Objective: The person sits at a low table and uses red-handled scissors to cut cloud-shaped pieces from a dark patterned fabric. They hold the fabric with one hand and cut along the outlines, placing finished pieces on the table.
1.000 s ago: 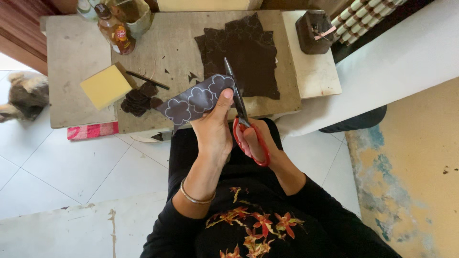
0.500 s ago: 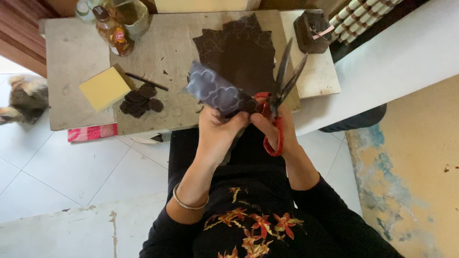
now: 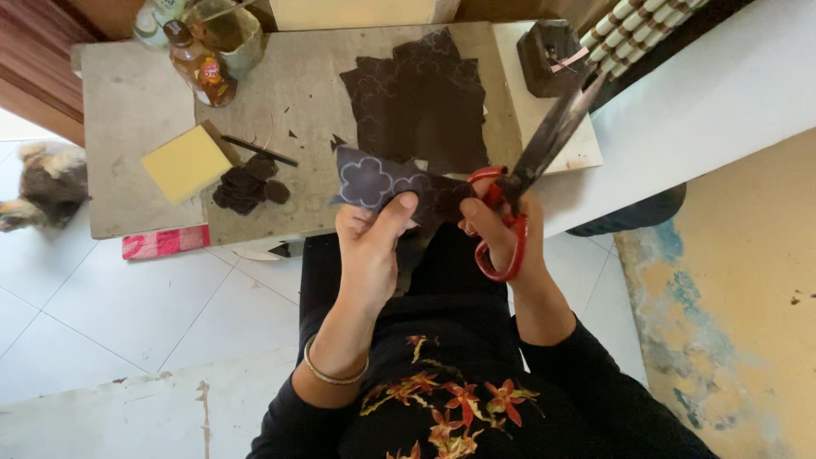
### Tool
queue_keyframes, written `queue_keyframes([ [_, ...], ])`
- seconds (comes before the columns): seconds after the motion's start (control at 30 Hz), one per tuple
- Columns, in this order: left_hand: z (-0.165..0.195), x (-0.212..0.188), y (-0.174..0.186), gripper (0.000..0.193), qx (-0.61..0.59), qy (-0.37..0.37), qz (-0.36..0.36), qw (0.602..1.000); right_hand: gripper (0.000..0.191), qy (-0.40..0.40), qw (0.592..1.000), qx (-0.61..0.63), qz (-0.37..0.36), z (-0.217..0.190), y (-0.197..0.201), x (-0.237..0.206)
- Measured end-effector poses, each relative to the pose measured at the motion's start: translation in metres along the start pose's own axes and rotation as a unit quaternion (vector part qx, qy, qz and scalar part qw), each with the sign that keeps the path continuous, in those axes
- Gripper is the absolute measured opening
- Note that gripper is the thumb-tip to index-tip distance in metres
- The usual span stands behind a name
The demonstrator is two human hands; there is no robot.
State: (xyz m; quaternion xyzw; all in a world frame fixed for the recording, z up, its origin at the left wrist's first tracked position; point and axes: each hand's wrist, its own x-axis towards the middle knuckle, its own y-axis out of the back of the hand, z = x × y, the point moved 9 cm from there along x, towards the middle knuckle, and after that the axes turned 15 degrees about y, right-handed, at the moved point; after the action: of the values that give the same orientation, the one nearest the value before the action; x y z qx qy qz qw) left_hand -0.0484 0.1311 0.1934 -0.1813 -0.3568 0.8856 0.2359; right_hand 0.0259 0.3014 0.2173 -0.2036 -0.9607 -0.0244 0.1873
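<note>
We note the left hand [image 3: 370, 242] pinching a dark sheet piece [image 3: 382, 180] marked with pale flower outlines, thumb pressed on top and fingers curled beneath, held above the near edge of the low table [image 3: 127, 127]. The right hand [image 3: 501, 234] also touches the right end of this piece while gripping red-handled scissors [image 3: 518, 191]; its fingers pass through the red loops, and the blades point up and to the far right, appearing close together, though motion blur keeps us from judging the gap exactly. The piece sits between the two hands, in the air, not resting on the table. On the table, far of the hands, lies a larger dark brown sheet [image 3: 421, 102] with faint outlined shapes and a ragged cut edge. To the left we record a small heap of dark cut-outs [image 3: 246, 183], a thin black pen [image 3: 259, 150] just beside it, and a yellow block [image 3: 187, 161] left of the heap. Bottles [image 3: 200, 59] stand at the far left corner. A dark square container [image 3: 551, 55] stands at the far right corner. A pink patterned cloth [image 3: 166, 242] hangs at the near left edge. A small shaggy dog [image 3: 42, 183] lies on the tiled floor at far left. A thin bangle [image 3: 331, 374] circles the left wrist.
</note>
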Motion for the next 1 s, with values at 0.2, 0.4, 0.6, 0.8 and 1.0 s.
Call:
queue_keyframes([
  [0.2, 0.014, -0.007, 0.005, 0.010, -0.019, -0.018, 0.001, 1.000, 0.005, 0.028, 0.999, 0.008, 0.037, -0.018, 0.014, 0.006],
  [0.4, 0.028, -0.012, 0.013, 0.014, 0.005, -0.033, 0.020, 0.999, 0.004, 0.048, 0.997, -0.037, 0.043, -0.027, 0.021, 0.010],
  [0.6, 0.026, -0.016, 0.013, 0.018, 0.082, 0.029, -0.086, 0.992, 0.005, 0.031, 0.997, 0.015, 0.072, -0.022, 0.027, 0.015],
  [0.8, 0.045, -0.024, 0.018, 0.028, 0.224, 0.043, -0.085, 0.970, 0.009, 0.075, 0.996, -0.045, 0.009, -0.034, 0.027, 0.021],
  [1.0, 0.079, -0.029, -0.002, 0.047, 0.456, -0.098, -0.003, 0.885, 0.012, 0.058, 0.974, -0.174, -0.131, -0.037, 0.001, 0.025],
])
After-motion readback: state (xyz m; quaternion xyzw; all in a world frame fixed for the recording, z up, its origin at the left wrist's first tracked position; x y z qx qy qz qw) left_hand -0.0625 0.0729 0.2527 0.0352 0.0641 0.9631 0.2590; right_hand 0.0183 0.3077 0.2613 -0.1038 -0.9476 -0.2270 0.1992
